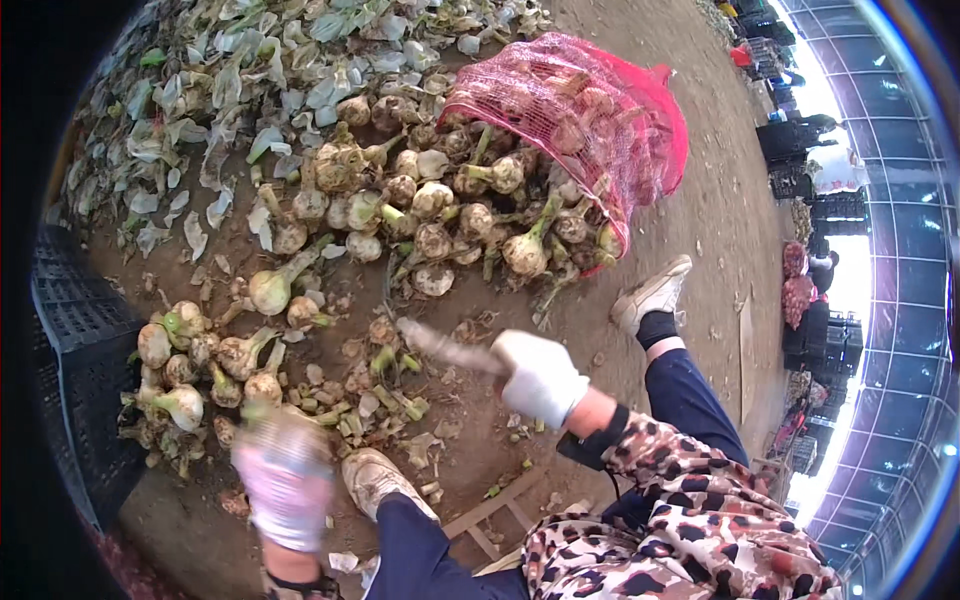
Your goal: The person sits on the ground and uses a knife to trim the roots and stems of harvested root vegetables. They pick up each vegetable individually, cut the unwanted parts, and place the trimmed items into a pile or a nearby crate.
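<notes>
My left hand [283,480], in a pinkish-white glove, is blurred at the lower left beside the smaller bulb pile. A brownish, green-tipped blur lies at its fingers; whether it holds a bulb I cannot tell. My right hand [536,377], in a white glove, grips a knife [450,349], its blurred blade pointing left above the ground. Onion-like bulbs [525,253] with soil and green stems spill from a red mesh bag [645,127] farther out. A smaller group of bulbs [240,354] lies at the left. Cut stem pieces [390,405] lie between my hands.
A black plastic crate [94,360] stands at the left edge. Dry peelings [217,97] cover the ground at the upper left. My shoes [379,480] flank the cuttings, near a wooden frame [499,510]. Stacked dark crates [821,345] line the far right, by a translucent wall.
</notes>
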A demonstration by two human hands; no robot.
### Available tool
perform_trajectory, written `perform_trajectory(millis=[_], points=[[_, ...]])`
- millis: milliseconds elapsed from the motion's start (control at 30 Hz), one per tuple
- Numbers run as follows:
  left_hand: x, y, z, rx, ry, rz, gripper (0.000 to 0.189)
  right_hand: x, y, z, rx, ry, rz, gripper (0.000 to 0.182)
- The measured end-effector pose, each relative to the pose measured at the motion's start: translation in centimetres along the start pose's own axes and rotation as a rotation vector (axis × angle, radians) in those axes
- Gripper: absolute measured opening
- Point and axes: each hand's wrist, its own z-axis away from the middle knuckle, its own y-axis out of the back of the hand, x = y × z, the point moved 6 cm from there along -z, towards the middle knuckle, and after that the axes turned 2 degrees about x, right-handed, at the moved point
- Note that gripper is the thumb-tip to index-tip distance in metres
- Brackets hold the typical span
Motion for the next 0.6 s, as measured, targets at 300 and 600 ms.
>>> perform_trajectory(millis=[300, 600], points=[[-5.2, 2.6, 1.0, 0.273, 0.335, -0.233, 0.056, 6.8, 4.5, -6.2, 0.496, 0.256, 0.718, 0.012], [4.6, -7.0, -2.0, -0.181, 0.646, 1.321, 0.109, -3.6, 2.8, -1.4, 0.120, -0.069, -1.022, 0.041]])
